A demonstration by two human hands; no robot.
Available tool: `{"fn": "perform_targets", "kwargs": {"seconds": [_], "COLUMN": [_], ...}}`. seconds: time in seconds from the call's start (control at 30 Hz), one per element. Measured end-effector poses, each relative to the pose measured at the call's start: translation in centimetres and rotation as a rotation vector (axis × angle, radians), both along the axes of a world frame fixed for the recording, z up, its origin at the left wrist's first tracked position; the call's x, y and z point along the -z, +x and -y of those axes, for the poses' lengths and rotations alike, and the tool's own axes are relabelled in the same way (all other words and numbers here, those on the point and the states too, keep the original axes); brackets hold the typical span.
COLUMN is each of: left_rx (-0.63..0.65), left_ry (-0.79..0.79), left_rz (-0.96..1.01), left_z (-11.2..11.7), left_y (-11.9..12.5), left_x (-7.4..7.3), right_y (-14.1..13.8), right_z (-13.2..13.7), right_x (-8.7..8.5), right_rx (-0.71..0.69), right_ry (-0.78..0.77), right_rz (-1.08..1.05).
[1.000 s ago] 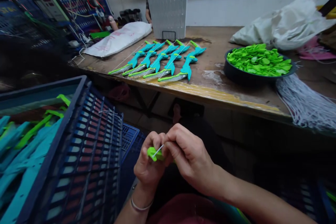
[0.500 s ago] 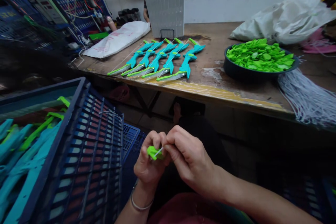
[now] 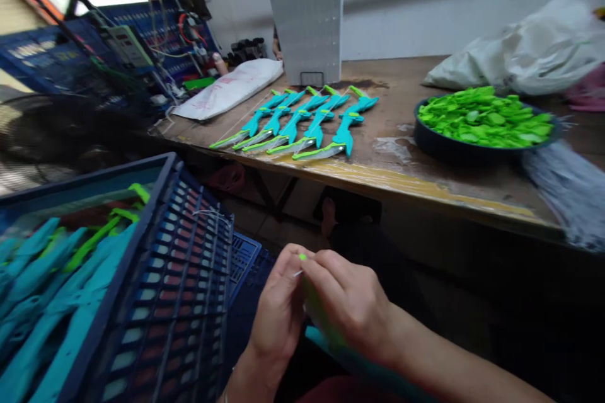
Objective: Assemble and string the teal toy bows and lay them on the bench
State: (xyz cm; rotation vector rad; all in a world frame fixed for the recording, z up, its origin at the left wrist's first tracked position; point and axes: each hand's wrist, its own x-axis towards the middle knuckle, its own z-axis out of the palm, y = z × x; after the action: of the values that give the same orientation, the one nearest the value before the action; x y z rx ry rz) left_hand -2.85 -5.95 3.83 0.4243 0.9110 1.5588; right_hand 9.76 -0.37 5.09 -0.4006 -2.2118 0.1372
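Note:
Low in the middle, my left hand [image 3: 278, 308] and my right hand [image 3: 352, 296] meet, fingers closed. A toy bow with a green limb [image 3: 317, 315] and a teal body [image 3: 317, 337] sits mostly under my right hand, which grips the limb; its green tip [image 3: 302, 257] pokes out between my fingertips. From my left fingers a short bit of white string [image 3: 297, 273] shows beside that tip. The hands cover the rest of the string, and the limb is blurred. Several strung teal-and-green toy bows [image 3: 344, 132] lie in a row on the table ahead.
At left stands a blue crate [image 3: 172, 245] of teal and green bow parts [image 3: 89, 283]. The wooden table [image 3: 378, 170] carries a dark basin [image 3: 454, 140] of green pieces [image 3: 486, 118], a bundle of white strings [image 3: 574, 192], white sacks [image 3: 534, 50] and a grey panel [image 3: 307, 12].
The small green piece held in my left hand no longer shows. A bow limb is now under my right hand, its tip between my fingers. The view has shifted slightly.

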Motion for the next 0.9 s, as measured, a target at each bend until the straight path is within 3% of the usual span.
{"fn": "perform_targets", "kwargs": {"seconds": [0.13, 0.23, 0.33, 0.47, 0.6, 0.7, 0.8, 0.9], "left_rx": [-0.010, -0.090, -0.064, 0.103, 0.105, 0.072, 0.050, 0.015], "left_ry": [-0.026, 0.016, 0.045, 0.154, 0.221, 0.197, 0.163, 0.143], "left_rz": [-0.042, -0.298, -0.432, -0.360, -0.337, -0.326, -0.384, -0.461], "left_z": [-0.2, -0.7, -1.3, -1.6, -0.9, -0.5, -0.3, -0.4], "left_y": [0.3, 0.4, 0.3, -0.4, -0.9, -0.9, -0.7, -0.3], "left_x": [0.9, 2.1, 2.8, 2.9, 2.1, 1.9, 2.1, 2.4], "right_y": [0.2, 0.0, 0.4, 0.7, 0.9, 1.5, 2.0, 2.0], "right_z": [-0.9, -1.3, -1.7, -3.0, -4.1, -3.7, -2.6, -1.7], "right_x": [1.3, 1.2, -1.1, -3.6, -2.2, -0.8, -0.4, -0.5], "right_rx": [0.033, 0.033, 0.023, 0.104, -0.012, -0.090, -0.184, -0.181], "right_ry": [0.093, 0.042, -0.192, -0.460, -0.574, -0.546, -0.581, -0.718], "right_rz": [0.036, -0.036, -0.190, -0.349, -0.254, -0.197, -0.111, -0.118]}}
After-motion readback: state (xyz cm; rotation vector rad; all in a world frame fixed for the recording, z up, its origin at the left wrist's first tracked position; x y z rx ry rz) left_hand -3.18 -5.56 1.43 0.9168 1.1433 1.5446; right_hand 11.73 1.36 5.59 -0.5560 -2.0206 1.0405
